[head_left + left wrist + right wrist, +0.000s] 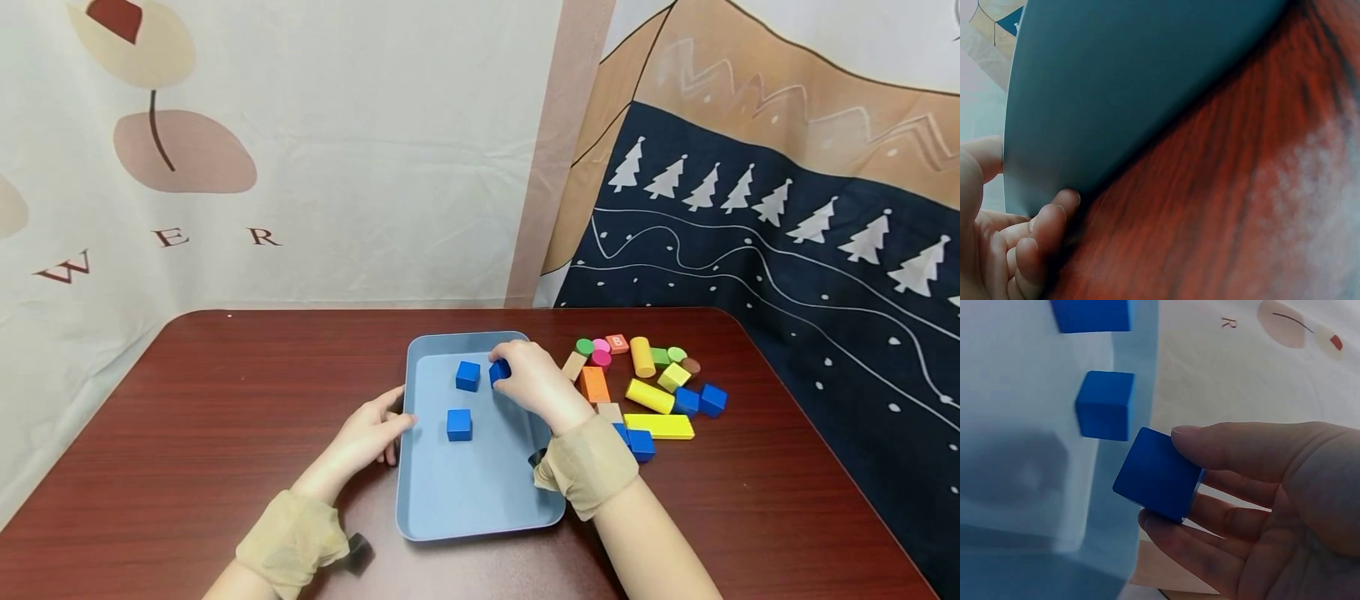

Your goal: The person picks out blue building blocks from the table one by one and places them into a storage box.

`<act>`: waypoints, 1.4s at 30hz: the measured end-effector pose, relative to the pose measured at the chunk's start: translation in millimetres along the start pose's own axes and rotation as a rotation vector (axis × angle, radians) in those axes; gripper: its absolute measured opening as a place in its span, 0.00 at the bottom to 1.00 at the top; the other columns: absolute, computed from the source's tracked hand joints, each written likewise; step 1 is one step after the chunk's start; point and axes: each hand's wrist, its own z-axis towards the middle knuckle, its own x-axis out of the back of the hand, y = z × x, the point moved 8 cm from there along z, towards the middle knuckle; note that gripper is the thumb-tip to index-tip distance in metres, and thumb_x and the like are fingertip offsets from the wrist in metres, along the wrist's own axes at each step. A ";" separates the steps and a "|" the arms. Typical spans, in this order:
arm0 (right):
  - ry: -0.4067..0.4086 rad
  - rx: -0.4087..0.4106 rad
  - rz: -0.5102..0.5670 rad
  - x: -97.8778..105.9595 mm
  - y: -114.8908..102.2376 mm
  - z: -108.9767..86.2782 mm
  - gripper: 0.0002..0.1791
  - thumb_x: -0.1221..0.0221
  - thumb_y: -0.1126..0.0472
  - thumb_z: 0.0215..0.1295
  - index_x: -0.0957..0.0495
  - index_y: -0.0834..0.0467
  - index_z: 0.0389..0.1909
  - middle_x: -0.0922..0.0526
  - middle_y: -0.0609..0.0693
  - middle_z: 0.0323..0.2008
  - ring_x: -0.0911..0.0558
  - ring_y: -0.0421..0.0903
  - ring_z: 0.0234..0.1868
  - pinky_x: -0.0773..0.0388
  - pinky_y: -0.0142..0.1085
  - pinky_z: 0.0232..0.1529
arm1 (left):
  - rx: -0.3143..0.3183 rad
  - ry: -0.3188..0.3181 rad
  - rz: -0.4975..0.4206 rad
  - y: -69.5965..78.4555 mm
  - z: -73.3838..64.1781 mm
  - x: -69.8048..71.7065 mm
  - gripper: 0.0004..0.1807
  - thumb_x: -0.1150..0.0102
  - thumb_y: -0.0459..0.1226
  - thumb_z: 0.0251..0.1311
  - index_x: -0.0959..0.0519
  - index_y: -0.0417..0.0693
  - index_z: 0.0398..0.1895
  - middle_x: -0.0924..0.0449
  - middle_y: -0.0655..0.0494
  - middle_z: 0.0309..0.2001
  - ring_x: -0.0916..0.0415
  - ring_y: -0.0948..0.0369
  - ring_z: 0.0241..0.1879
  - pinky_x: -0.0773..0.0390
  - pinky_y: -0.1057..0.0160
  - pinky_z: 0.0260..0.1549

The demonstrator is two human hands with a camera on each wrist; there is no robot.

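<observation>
My right hand (536,385) pinches a blue cube (1159,476) between thumb and fingers, over the upper right part of a blue-grey tray (480,508). Two more blue cubes lie in the tray, one a little left of the held cube (468,376), the other lower (459,425). At the tray's left side, my left hand (370,432) holds the edge. In the left wrist view its thumb (988,156) reaches over the rim, while the other fingers (1047,228) curl against the tray's outer wall.
Right of the tray lies a loose group of coloured blocks: a long yellow block (660,427), yellow cylinders (642,357), an orange block (594,385) and several blue cubes (713,400). They rest on a dark red-brown table (262,400). Printed curtains (375,167) hang behind its far edge.
</observation>
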 end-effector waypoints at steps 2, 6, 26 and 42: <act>-0.011 -0.010 -0.008 -3.7 2.5 2.0 0.19 0.36 0.65 0.61 0.21 0.61 0.53 0.22 0.57 0.51 0.24 0.52 0.50 0.22 0.44 0.49 | 0.001 0.001 0.001 0.1 -0.1 0.0 0.35 0.43 0.39 0.62 0.41 0.40 0.71 0.24 0.51 0.17 0.28 0.53 0.11 0.27 0.59 0.14; -0.030 -0.017 -0.025 -11.2 6.4 4.2 0.17 0.37 0.65 0.61 0.21 0.61 0.52 0.22 0.57 0.50 0.24 0.52 0.49 0.23 0.45 0.50 | 0.001 0.001 0.002 0.0 0.0 -0.1 0.35 0.42 0.39 0.62 0.41 0.39 0.71 0.25 0.51 0.17 0.28 0.53 0.11 0.27 0.59 0.14; -0.059 -0.026 -0.060 -27.0 12.5 6.4 0.17 0.36 0.65 0.59 0.20 0.62 0.50 0.20 0.57 0.49 0.24 0.51 0.46 0.23 0.44 0.50 | 0.000 -0.002 0.007 -1.1 0.9 0.3 0.35 0.43 0.39 0.62 0.41 0.40 0.71 0.25 0.52 0.16 0.28 0.53 0.11 0.27 0.59 0.14; -0.076 -0.055 -0.039 -28.6 15.7 5.8 0.20 0.34 0.64 0.59 0.21 0.61 0.52 0.21 0.57 0.51 0.24 0.51 0.47 0.23 0.45 0.49 | -0.004 -0.002 0.004 -0.7 0.3 0.5 0.35 0.43 0.39 0.62 0.41 0.39 0.71 0.25 0.52 0.16 0.28 0.53 0.11 0.27 0.59 0.14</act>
